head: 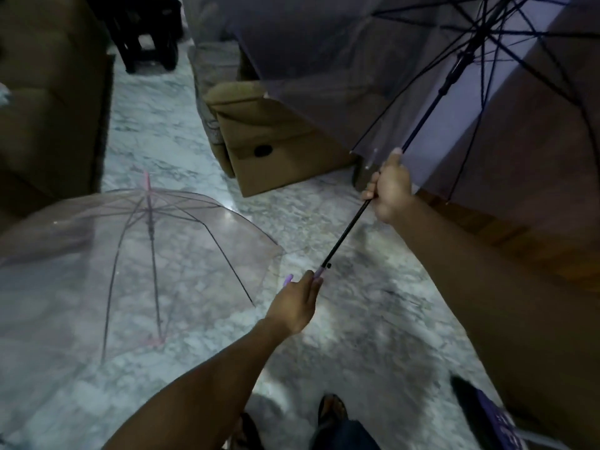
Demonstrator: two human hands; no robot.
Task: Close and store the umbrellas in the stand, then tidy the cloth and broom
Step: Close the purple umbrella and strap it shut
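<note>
Hands both gripped the purple umbrella (422,76): left hand (297,303) fingers curled on its handle, right hand (389,190) wrapped round the shaft. Looked light but floppy, so sliding the runner by the shaft seemed safest.

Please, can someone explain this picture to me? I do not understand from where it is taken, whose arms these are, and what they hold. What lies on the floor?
There is no machine here. A person wears a camera on the head, looking forward and down, so you see that person's own two arms.

The left hand has its grip on the lilac handle of an open umbrella with a purple tint. The right hand is closed around its black shaft, higher up. The canopy points away, to the upper right.

On the marble floor lies a second open umbrella, clear with pink trim, untouched. Behind stands a cardboard box. The person's feet show at the bottom. No umbrella stand, cloth or broom can be made out.
</note>
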